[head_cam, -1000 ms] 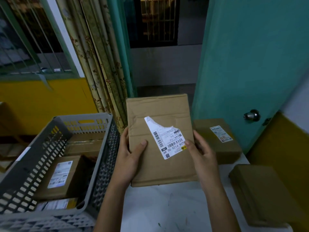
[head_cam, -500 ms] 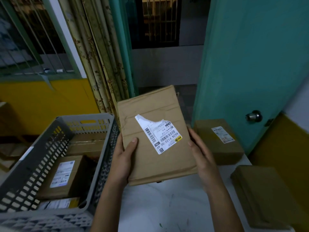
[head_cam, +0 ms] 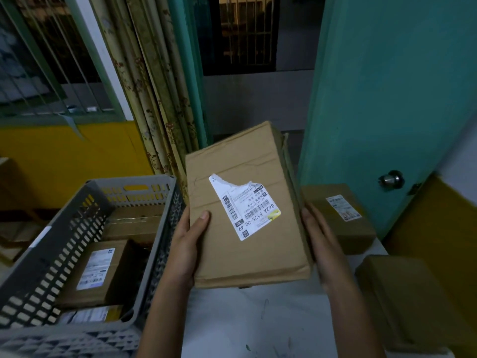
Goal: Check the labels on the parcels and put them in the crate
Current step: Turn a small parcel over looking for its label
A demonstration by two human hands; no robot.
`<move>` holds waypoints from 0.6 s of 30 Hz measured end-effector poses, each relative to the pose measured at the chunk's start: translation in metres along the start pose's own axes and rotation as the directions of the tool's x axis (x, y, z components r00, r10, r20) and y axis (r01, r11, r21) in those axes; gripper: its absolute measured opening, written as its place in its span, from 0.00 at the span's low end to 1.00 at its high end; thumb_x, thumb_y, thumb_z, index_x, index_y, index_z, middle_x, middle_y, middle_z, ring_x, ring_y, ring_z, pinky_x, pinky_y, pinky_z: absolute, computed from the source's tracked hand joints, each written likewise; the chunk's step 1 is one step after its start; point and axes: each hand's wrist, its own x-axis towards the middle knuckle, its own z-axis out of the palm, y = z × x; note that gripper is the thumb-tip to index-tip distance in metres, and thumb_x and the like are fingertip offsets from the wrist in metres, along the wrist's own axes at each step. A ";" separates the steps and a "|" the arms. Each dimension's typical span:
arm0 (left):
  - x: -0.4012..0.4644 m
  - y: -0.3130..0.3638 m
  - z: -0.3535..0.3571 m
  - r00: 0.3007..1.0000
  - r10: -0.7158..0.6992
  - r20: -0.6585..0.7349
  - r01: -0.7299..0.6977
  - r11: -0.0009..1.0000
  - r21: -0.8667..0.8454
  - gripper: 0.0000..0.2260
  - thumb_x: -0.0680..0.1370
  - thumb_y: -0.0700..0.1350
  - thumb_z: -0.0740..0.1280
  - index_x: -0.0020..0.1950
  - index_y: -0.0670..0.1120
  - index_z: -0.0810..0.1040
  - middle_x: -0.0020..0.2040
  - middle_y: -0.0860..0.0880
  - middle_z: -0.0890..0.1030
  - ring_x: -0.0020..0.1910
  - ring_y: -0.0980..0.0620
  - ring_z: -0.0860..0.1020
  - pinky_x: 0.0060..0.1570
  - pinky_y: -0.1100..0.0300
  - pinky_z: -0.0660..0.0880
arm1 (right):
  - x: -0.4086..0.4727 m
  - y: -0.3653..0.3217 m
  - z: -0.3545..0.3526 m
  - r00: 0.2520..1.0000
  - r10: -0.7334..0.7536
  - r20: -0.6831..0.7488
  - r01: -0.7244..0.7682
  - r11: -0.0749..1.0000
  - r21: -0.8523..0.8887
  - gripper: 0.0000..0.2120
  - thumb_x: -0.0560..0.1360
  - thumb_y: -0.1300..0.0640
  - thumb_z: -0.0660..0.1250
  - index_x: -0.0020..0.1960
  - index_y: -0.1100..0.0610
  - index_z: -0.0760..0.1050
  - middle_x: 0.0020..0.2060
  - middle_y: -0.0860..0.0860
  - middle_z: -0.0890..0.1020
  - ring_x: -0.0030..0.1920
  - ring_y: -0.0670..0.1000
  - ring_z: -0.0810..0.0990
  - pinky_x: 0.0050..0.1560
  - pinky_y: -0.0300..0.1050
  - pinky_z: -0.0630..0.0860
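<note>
Parcel [head_cam: 247, 220] with a torn label [head_cam: 245, 206] was held above the table [head_cam: 258, 324], gripped at its edges by the left hand [head_cam: 185, 249] and right hand [head_cam: 322, 244]. Several parcels were already lodged in the grey crate [head_cam: 160, 241] at left; two more [head_cam: 340, 215] [head_cam: 402, 301] were left at right.

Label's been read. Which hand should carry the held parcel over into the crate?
Probably the left hand. It grips the parcel on the edge facing the grey crate, with its thumb over the top face. The right hand holds the far edge and would have to cross the body.
</note>
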 end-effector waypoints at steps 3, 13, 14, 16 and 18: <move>0.000 0.003 -0.001 1.000 0.007 -0.003 -0.008 0.999 -0.044 0.26 0.73 0.51 0.69 0.71 0.50 0.76 0.64 0.46 0.83 0.62 0.45 0.82 0.57 0.49 0.78 | -0.002 0.000 -0.003 0.997 0.065 0.051 -0.067 0.997 0.034 0.45 0.60 0.26 0.70 0.74 0.42 0.72 0.68 0.41 0.78 0.68 0.46 0.75 0.65 0.49 0.72; 0.001 0.010 0.011 0.960 0.277 0.033 -0.245 0.781 0.574 0.25 0.77 0.65 0.62 0.74 0.69 0.63 0.81 0.61 0.61 0.79 0.65 0.55 0.79 0.56 0.54 | -0.005 -0.001 0.009 0.995 -0.034 -0.089 0.041 0.996 0.081 0.26 0.63 0.35 0.72 0.58 0.44 0.79 0.51 0.40 0.86 0.53 0.42 0.84 0.51 0.42 0.77; 0.001 0.011 0.012 0.957 0.288 0.027 -0.243 0.751 0.614 0.29 0.74 0.69 0.60 0.76 0.68 0.63 0.82 0.60 0.58 0.80 0.64 0.52 0.79 0.54 0.53 | -0.005 0.000 0.011 0.992 -0.046 -0.114 0.055 0.995 0.080 0.30 0.62 0.32 0.73 0.60 0.45 0.79 0.52 0.41 0.86 0.55 0.44 0.84 0.52 0.43 0.78; -0.002 0.012 0.015 0.957 0.284 0.051 -0.242 0.695 0.677 0.36 0.72 0.74 0.59 0.79 0.63 0.64 0.83 0.60 0.54 0.81 0.60 0.50 0.81 0.47 0.52 | -0.006 0.002 0.015 0.986 -0.060 -0.153 0.067 0.997 0.042 0.38 0.60 0.26 0.74 0.64 0.45 0.77 0.56 0.43 0.85 0.58 0.46 0.83 0.56 0.47 0.79; -0.007 0.013 0.023 0.967 0.214 0.140 -0.253 0.724 0.642 0.42 0.71 0.78 0.59 0.81 0.59 0.62 0.82 0.59 0.57 0.81 0.58 0.55 0.79 0.44 0.57 | -0.007 0.004 0.021 0.976 -0.092 -0.199 0.085 0.995 -0.045 0.42 0.59 0.24 0.73 0.67 0.44 0.73 0.59 0.43 0.83 0.60 0.46 0.82 0.59 0.50 0.79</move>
